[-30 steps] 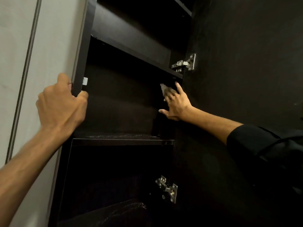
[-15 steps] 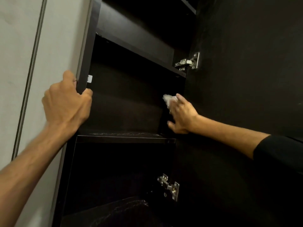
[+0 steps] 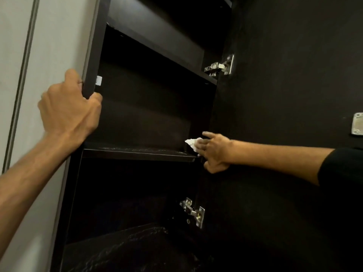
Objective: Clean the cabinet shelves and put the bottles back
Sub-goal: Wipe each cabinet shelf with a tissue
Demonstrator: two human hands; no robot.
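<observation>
Right hand (image 3: pixel 215 152) at centre right of frame held a crumpled white wipe (image 3: pixel 193 144) under its fingers, pressed at the right end of the middle shelf (image 3: pixel 137 153), thumb hanging below the shelf edge. Left hand (image 3: pixel 69 109) at centre left was curled round the cabinet's left side panel (image 3: pixel 94 54), thumb inside. Shelf surface showed pale streaks along its front. Open door (image 3: pixel 294 75) filled the right of frame, with an upper hinge (image 3: pixel 220 66) and a lower hinge (image 3: pixel 193 212). Bottles not visible.
</observation>
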